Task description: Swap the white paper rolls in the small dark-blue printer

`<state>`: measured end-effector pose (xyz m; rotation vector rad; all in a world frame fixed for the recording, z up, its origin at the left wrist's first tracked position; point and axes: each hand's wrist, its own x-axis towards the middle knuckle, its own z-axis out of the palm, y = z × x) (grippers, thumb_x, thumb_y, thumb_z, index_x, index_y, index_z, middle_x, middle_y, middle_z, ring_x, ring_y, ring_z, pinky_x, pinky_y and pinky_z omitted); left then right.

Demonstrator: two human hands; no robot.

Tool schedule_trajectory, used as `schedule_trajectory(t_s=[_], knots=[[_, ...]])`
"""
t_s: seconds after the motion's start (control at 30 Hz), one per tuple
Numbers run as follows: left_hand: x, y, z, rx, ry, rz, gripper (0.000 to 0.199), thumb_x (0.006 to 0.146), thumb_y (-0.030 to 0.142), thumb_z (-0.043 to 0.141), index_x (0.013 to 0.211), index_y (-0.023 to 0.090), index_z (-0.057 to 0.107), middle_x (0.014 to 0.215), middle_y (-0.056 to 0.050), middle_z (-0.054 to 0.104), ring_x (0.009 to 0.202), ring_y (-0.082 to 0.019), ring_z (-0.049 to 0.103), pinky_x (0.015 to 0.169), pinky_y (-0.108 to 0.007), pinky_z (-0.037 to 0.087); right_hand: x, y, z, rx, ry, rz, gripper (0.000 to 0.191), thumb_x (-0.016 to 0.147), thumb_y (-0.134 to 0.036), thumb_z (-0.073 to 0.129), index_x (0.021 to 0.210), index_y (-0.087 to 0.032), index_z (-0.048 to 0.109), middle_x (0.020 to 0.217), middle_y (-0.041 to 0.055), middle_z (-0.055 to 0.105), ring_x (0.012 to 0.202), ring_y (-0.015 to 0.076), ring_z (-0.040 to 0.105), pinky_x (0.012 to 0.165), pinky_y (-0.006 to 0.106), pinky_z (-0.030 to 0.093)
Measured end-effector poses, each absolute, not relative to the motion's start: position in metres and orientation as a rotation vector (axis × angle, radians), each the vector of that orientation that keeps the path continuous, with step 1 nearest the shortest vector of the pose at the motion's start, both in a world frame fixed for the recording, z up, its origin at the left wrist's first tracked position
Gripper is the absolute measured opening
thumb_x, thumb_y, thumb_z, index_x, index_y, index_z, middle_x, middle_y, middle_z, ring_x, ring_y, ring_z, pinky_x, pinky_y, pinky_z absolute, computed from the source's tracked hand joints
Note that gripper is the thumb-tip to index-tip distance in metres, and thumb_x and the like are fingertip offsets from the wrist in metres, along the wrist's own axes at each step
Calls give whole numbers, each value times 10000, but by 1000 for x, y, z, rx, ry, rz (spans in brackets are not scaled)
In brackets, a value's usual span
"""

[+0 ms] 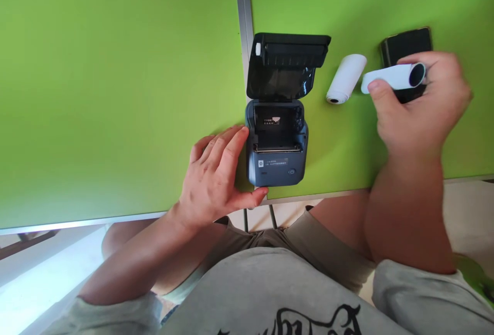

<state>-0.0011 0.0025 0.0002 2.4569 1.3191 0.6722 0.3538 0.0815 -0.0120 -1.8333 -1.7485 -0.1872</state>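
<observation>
The white roll [391,77] is in the right hand [420,106], pinched between the thumb on its near side and the index finger along its far side; its round, dark hollow end faces the counter's right edge. The other fingers of that hand are largely hidden behind the palm, so their exact hold cannot be told. Directly behind the roll in this view is a black box [409,44], partly covered by the roll and hand, on the right part of the counter [116,93]. Just to the left of the held roll, a second roll [347,77] lies tilted on the counter, its small dark hole toward the near edge; it sits between the held roll and the grey printer [277,170]. The printer stands close to the counter's near edge, over the metal strip [243,11] that divides the green top. Its black lid [287,75] is swung up and back toward the far edge, baring a dark compartment with a small printed label. The left hand [214,178] has its fingers spread wide about the printer's near left corner, the index fingertip against the left side and the thumb stretched along the front, by the near edge.
</observation>
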Motion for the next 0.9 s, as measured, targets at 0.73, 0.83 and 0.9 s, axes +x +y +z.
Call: schedule_trajectory(t_s=[0.73, 0.83, 0.9], knots=[[-1, 2, -1, 2448, 1324, 677, 933, 888, 774, 530, 1541, 134, 348, 1421, -204, 639, 1300, -327, 635, 1111, -433, 404, 274, 67, 1, -1579, -2144, 86, 741, 716, -84, 580, 1404, -347, 501, 1569, 91, 424, 1551, 418, 338, 1256, 682, 316], [-2, 2, -1, 2451, 1321, 683, 935, 888, 770, 533, 1551, 141, 336, 1426, -197, 640, 1310, -323, 629, 1115, -431, 402, 274, 69, -7, -1608, -2138, 123, 719, 704, -105, 600, 1370, -362, 511, 1609, 66, 396, 1561, 444, 307, 1237, 722, 301], [-2, 2, -1, 2444, 1323, 679, 944, 888, 781, 526, 1560, 148, 327, 1432, -193, 638, 1320, -324, 624, 1121, -432, 400, 274, 71, -9, -1619, -2117, 130, 701, 703, -120, 613, 1353, -361, 510, 1600, 68, 412, 1543, 446, 327, 1213, 729, 322]])
